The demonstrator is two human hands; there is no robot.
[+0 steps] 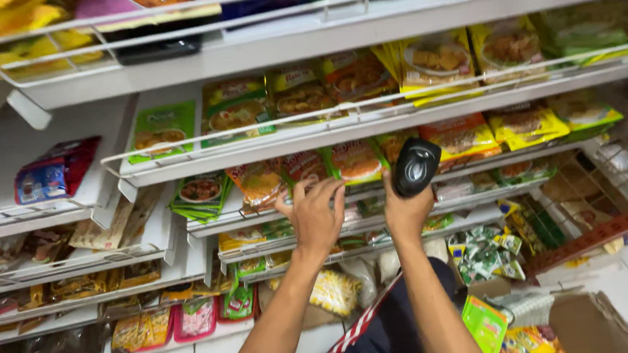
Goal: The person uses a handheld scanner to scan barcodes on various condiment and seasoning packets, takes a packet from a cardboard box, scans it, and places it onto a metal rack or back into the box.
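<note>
— Reaching up to the white wire-fronted shelf point(375, 194), is that the left hand point(315, 215)?

— Yes. Its fingers are spread and slightly curled, their tips touching the lower edges of the orange and green seasoning sachets point(306, 168) that stand in a row on that shelf. It has closed around nothing.

— And the right hand point(405, 210)?

— Just beside the left, raised to the same shelf. Its grip is wrapped tight around the handle of a black handheld barcode scanner point(415, 166), whose head sits in front of the sachets.

— What lies around them?

— Yellow flat packets point(468, 136) to the right on the same row, green ones point(162, 130) on the shelf above, and an open brown cardboard box point(591, 323) on the tiled floor at lower right.
</note>
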